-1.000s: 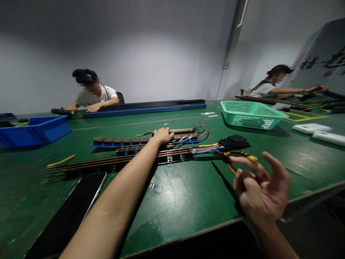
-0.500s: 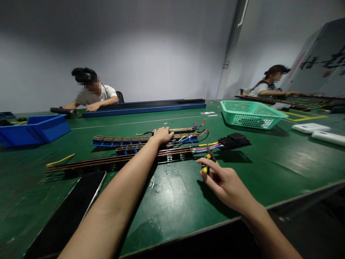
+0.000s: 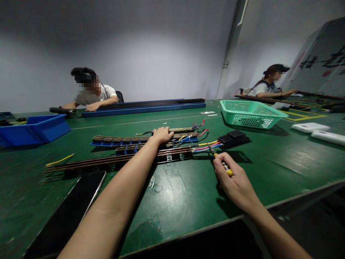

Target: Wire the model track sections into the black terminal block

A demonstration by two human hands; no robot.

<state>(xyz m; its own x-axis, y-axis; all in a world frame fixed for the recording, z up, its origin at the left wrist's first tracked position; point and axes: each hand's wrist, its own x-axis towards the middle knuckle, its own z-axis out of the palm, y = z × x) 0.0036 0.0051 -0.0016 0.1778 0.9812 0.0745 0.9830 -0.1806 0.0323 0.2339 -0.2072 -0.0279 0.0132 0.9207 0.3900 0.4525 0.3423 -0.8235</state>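
My left hand (image 3: 163,135) rests with its fingers apart on the far strips with brass rods and blue holders (image 3: 126,139). In my right hand (image 3: 232,178) are yellow-and-black pliers (image 3: 226,167), their tip beside the coloured wires (image 3: 206,146). These wires join a black connector block (image 3: 234,139) to the nearest, longest strip with copper rods (image 3: 88,163). A red wire end (image 3: 203,122) sticks up from the farthest strip. My left forearm covers part of the strips.
A large black phone (image 3: 67,212) lies at the near left. Blue bin (image 3: 48,127) at left, green basket (image 3: 253,117) at right, white devices (image 3: 311,127) beyond it. A person (image 3: 94,95) leans over long blue-and-black rails (image 3: 151,108); another person (image 3: 269,86) works at the far right.
My right hand has turned and closed round the pliers, which moved slightly right and now point up-left to the wires. My left hand has not moved. The far-right person's hand shifted.
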